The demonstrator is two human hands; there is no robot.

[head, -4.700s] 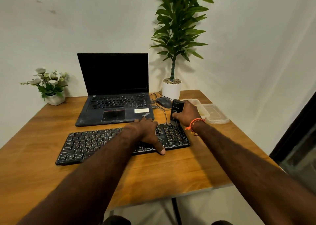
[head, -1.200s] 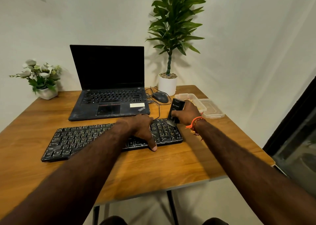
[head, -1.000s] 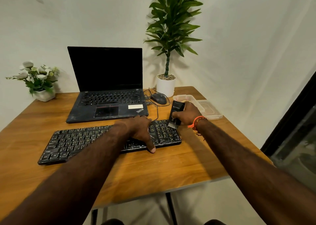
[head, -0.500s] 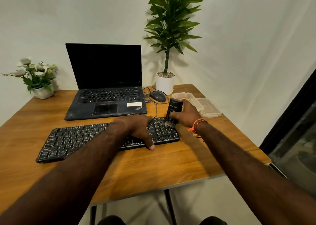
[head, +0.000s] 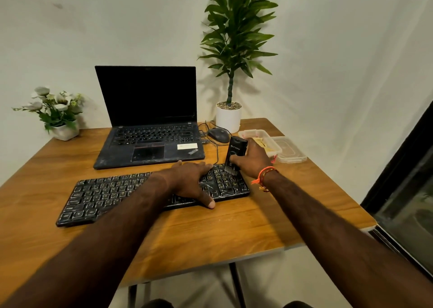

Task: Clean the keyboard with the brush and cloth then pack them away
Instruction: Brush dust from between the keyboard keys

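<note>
Left hand (head: 192, 181) flat on keyboard (head: 98, 200); right hand (head: 254, 160) gripping brush (head: 236, 150), bristles on keys

1. The keyboard (head: 150, 195) lies across the near middle of the counter (head: 210, 232), its left end nearer the viewer.
2. The laptop (head: 150, 134) stands open behind the keyboard.
3. The flower pot (head: 64, 132) sits at the counter's far left, left of the laptop.
4. The mouse (head: 219, 135) lies right of the laptop, in front of the potted plant (head: 228, 119) at the far edge.
5. The container (head: 262, 142) sits right of the mouse, with its lid (head: 290, 151) just to its right.
6. The left hand (head: 192, 183) rests on the keyboard's right half.
7. The right hand (head: 251, 160) holds the brush (head: 235, 153) upright over the keyboard's far right corner, in front of the container.
</note>
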